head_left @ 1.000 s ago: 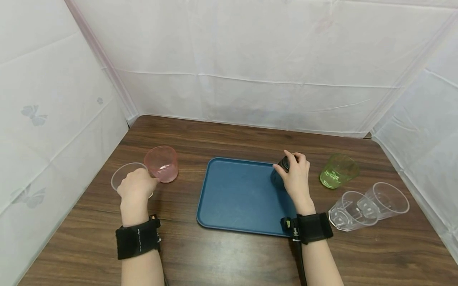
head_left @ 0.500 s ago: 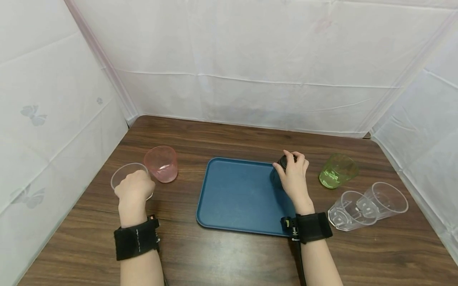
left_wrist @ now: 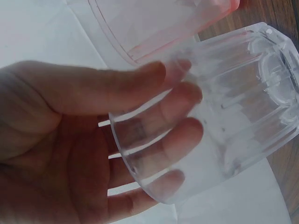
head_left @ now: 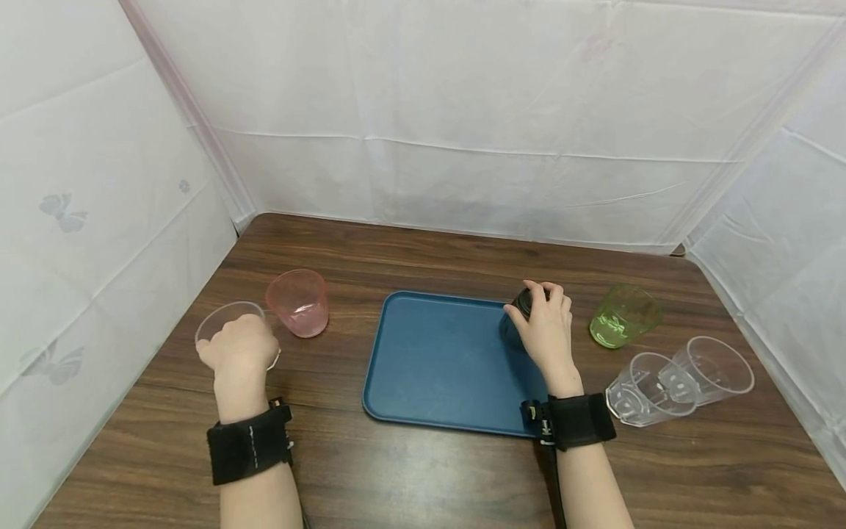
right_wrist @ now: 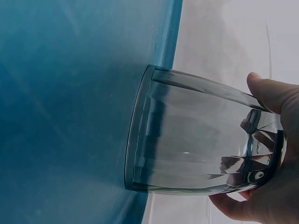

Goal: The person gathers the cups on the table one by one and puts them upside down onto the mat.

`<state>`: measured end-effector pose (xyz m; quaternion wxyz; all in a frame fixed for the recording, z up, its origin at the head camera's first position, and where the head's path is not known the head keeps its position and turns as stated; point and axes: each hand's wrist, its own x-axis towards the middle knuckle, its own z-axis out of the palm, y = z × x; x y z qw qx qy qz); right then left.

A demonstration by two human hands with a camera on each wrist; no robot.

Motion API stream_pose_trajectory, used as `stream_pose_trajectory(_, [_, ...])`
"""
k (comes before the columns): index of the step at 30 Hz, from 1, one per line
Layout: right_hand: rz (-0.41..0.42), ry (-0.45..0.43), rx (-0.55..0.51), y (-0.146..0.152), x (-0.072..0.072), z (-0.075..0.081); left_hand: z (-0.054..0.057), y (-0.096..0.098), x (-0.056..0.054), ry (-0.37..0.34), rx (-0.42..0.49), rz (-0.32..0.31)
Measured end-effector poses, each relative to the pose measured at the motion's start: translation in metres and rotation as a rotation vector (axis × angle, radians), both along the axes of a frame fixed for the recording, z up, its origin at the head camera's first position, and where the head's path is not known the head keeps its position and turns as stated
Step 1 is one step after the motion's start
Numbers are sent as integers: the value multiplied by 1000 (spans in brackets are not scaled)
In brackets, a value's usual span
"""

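Observation:
At the left of the head view, my left hand [head_left: 241, 342] holds a clear plastic cup, mostly hidden under the hand there. The left wrist view shows this clear cup [left_wrist: 233, 116] pinched at its rim, with the fingers seen through the wall. Close to its right stands a pink see-through cup [head_left: 300, 303]. My right hand [head_left: 550, 330] grips a smoky grey see-through cup [right_wrist: 196, 135] by its base, thumb on one side and fingers on the other. That grey cup is upside down, its rim against the far right part of the blue tray [head_left: 436, 367].
A green see-through cup [head_left: 624, 317] is right of the tray. Nearer on that side are two more clear cups, a front one [head_left: 648, 393] and one behind it [head_left: 720, 371], overlapping in view. White cloth [head_left: 463, 88] walls the wooden table [head_left: 370, 470] at the back and sides.
My left hand has shifted slightly left and turned a little, taking the clear cup with it away from the pink cup. The right hand and grey cup are nearly still.

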<state>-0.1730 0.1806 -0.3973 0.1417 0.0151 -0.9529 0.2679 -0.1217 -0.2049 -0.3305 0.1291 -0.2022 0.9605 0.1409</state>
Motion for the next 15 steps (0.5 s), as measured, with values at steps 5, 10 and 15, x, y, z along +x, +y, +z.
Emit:
stream_pose_trajectory(5, [-12,3,4,0,0,0,0,-1,0,19,-13,48])
stream_pose_trajectory(10, [-21,4,6,0,1,0,1,-2,1,26,-15,75])
stream_pose_trajectory(15, [-24,9,-1,-1,1,0,3,-2,1,38,-11,81])
